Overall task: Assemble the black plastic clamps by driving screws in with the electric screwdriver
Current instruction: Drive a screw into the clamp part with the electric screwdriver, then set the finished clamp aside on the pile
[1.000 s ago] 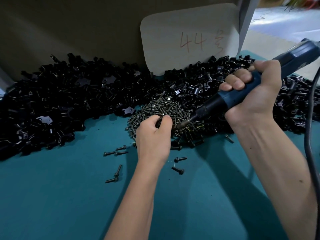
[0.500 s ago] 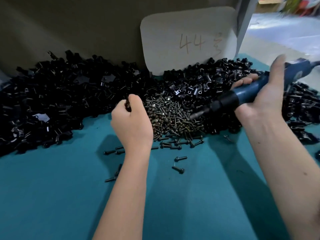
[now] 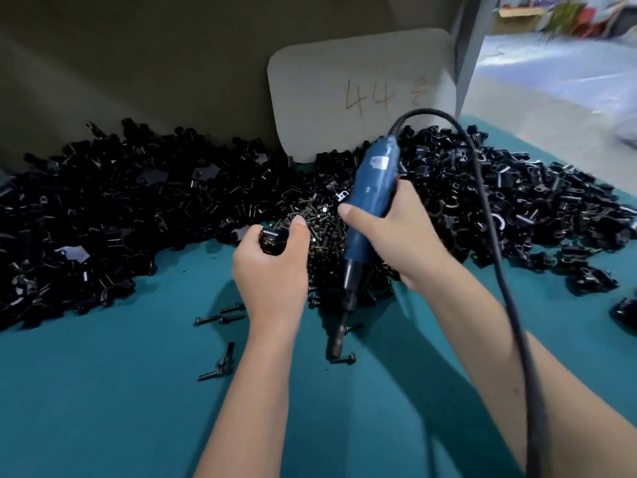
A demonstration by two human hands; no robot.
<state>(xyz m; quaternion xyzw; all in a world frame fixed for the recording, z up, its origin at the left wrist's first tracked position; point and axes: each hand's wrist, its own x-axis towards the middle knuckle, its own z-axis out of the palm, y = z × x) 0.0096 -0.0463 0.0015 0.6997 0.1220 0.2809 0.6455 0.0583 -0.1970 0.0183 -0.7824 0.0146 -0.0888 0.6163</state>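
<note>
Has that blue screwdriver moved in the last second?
Yes. The electric screwdriver has swung from slanting to nearly upright, and its tip has come down off the screw pile to a loose screw on the teal table.

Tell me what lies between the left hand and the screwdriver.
In the head view, part of the screw pile fills the gap between the left hand, which grips a clamp, and the screwdriver.

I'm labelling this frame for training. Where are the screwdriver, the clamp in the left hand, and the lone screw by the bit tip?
screwdriver [image 3: 374, 188]: head view, on its blue body.
clamp [image 3: 272, 240]: head view, on its black top between thumb and fingers.
screw [image 3: 344, 359]: head view, on its shank.
</note>
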